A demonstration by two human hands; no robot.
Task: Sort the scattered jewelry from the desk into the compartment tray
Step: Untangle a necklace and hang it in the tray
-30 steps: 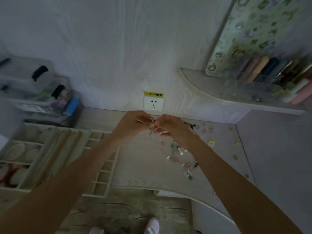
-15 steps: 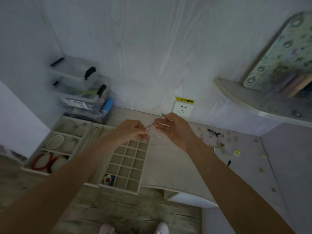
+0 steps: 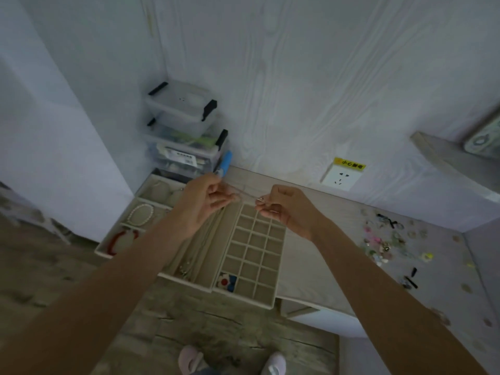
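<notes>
My left hand (image 3: pixel 205 204) and right hand (image 3: pixel 286 209) each pinch an end of a thin chain (image 3: pixel 247 195), fingers closed, above the compartment tray (image 3: pixel 280 263).

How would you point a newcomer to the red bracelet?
Start at the beige compartment tray on the desk's left end, then go to its far-left column of wide compartments. The red bracelet lies in the nearest one, next to the white pearl bracelet; it is the only red loop there.
</notes>
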